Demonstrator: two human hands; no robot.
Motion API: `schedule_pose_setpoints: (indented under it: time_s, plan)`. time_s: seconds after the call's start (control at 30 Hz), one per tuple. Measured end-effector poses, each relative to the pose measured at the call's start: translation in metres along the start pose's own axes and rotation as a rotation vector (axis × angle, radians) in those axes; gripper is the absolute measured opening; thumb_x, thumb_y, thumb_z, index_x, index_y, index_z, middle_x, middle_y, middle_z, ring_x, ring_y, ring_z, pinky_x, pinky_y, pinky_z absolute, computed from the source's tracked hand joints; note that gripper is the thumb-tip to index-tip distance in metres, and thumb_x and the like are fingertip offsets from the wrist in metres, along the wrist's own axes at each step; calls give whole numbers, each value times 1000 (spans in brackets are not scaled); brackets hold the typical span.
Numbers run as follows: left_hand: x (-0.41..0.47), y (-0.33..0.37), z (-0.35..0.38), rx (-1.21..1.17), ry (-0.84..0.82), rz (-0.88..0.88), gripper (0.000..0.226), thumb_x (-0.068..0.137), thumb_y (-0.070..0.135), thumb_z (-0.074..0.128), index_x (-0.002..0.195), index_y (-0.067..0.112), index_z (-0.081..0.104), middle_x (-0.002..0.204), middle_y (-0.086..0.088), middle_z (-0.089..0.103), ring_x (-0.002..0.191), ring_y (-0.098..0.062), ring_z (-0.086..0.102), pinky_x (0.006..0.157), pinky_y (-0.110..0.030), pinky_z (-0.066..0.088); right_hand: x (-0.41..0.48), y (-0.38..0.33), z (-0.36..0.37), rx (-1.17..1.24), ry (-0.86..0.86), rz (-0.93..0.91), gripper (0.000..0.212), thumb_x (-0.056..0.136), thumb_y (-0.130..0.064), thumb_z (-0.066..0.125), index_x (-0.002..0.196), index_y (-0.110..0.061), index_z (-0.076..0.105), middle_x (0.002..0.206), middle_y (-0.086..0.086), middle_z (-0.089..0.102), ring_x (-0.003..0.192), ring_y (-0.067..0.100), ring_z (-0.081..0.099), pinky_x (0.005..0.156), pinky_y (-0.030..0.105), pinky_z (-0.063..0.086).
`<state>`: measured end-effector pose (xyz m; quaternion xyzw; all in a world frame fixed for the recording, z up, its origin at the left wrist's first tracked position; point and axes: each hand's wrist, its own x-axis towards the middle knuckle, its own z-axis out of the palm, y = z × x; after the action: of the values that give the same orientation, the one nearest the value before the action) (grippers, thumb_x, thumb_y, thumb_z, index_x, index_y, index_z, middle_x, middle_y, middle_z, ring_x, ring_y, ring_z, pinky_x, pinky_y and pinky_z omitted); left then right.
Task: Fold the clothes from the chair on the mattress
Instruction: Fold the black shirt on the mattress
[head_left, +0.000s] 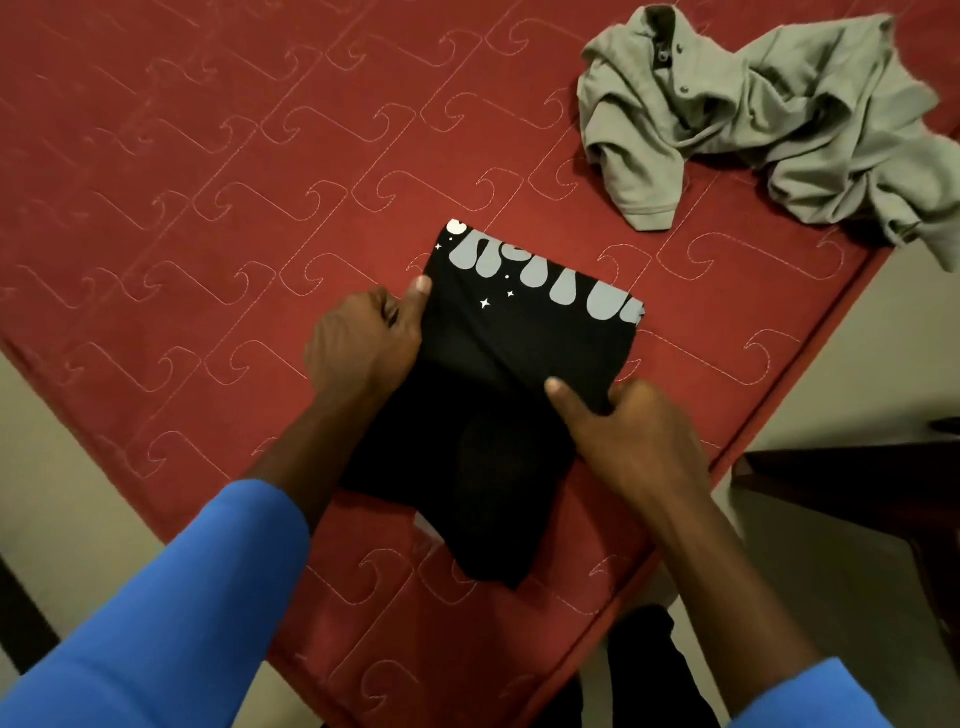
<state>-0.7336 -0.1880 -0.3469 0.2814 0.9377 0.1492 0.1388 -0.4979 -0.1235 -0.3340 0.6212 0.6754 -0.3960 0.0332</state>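
Red quilted mattress (208, 182) fills most of the view, stitched all over with pale curling lines, and pale floor (862, 358) shows past its right edge. On the near part of the mattress lies a black T-shirt (519, 353), folded to a narrow oblong that runs from the near edge up toward the middle. Its far end carries a grey print of fat, dripping bubble letters with a few small white stars below them. The fold cuts the letters off at the top, so the word cannot be read. No brand mark or label shows on it.

The left hand (363, 343) grips the shirt's left edge, thumb (420, 291) stretched out flat on top of the cloth and the other fingers curled beside and under the edge. The right hand (634, 436) holds the right edge in the same way, thumb (563, 397) lying on the black cloth and fingers bent round the side. Both forearms reach forward from blue sleeves (171, 613).

A grey polo shirt (779, 119) lies crumpled at the far right of the mattress, well apart from the black one, its buttoned placket and collar turned up. Dark wooden furniture (857, 493) stands just beside the mattress at the right.
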Motion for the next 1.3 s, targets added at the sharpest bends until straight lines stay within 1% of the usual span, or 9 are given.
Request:
schedule_pose_setpoints:
  time_s: [0.17, 0.23, 0.47, 0.6, 0.73, 0.87, 1.0, 1.1, 1.3]
  plan:
    - [3, -19, -21, -505, -365, -110, 18, 92, 21, 77, 88, 6, 68, 78, -9, 69, 67, -18, 65, 66, -37, 58, -5, 13, 6, 329, -126, 2, 42, 80, -37, 87, 70, -6, 60, 57, 2, 61, 53, 20, 55, 60, 42, 51]
    - [7, -26, -33, -629, -399, -111, 12, 91, 9, 76, 87, 3, 67, 74, -8, 67, 60, -11, 62, 57, -24, 55, -8, 16, 5, 388, -108, 2, 38, 78, -28, 90, 66, -12, 57, 55, 0, 57, 51, 16, 51, 58, 40, 48]
    - [13, -32, -38, -443, -490, -137, 8, 93, 4, 73, 87, 5, 67, 80, -12, 69, 72, -19, 67, 58, -22, 59, -14, 8, 5, 258, -113, 7, 50, 79, -62, 79, 77, -14, 67, 65, 1, 70, 59, 21, 66, 64, 43, 57]
    - [16, -25, -37, -461, -401, -140, 8, 94, 1, 70, 88, 3, 67, 82, -15, 70, 71, -20, 67, 55, -22, 59, -13, 13, 15, 428, 55, 66, 42, 87, -39, 81, 61, -16, 56, 53, 2, 59, 52, 24, 57, 66, 55, 58]
    - [20, -29, -35, -150, -407, -102, 14, 89, -6, 64, 89, 7, 70, 90, -14, 71, 74, -24, 64, 62, -34, 54, -18, 14, 14, 275, 16, 47, 34, 77, -40, 88, 84, -22, 60, 72, -2, 66, 67, 20, 64, 72, 48, 59]
    - [23, -9, -34, -164, -114, 11, 14, 97, 21, 57, 91, 14, 67, 80, -3, 67, 69, -20, 61, 64, -30, 46, -12, -4, -7, 234, 273, 30, 47, 84, -69, 64, 111, -34, 50, 114, -5, 60, 98, 19, 61, 89, 42, 52]
    - [28, 32, -20, -133, 44, 80, 59, 100, 67, 36, 82, 17, 62, 76, -2, 64, 74, -25, 62, 76, -36, 47, 32, -27, -23, 244, 349, 120, 59, 96, -72, 38, 120, -22, 56, 121, 4, 63, 109, 29, 61, 93, 43, 47]
    - [29, 46, 5, -1, 53, 66, 60, 100, 69, 29, 92, 20, 61, 93, -9, 70, 92, -32, 65, 93, -48, 48, 44, -40, -7, 50, 355, 62, 55, 104, -62, 34, 118, -13, 56, 116, 13, 67, 111, 38, 62, 90, 44, 42]
    - [30, 19, 22, -5, 164, 36, 59, 107, 59, 27, 100, 16, 67, 89, -11, 67, 89, -34, 65, 81, -42, 47, 56, -25, 15, -110, 460, -91, 40, 109, -47, 37, 116, -11, 53, 108, 18, 67, 100, 43, 64, 79, 44, 41]
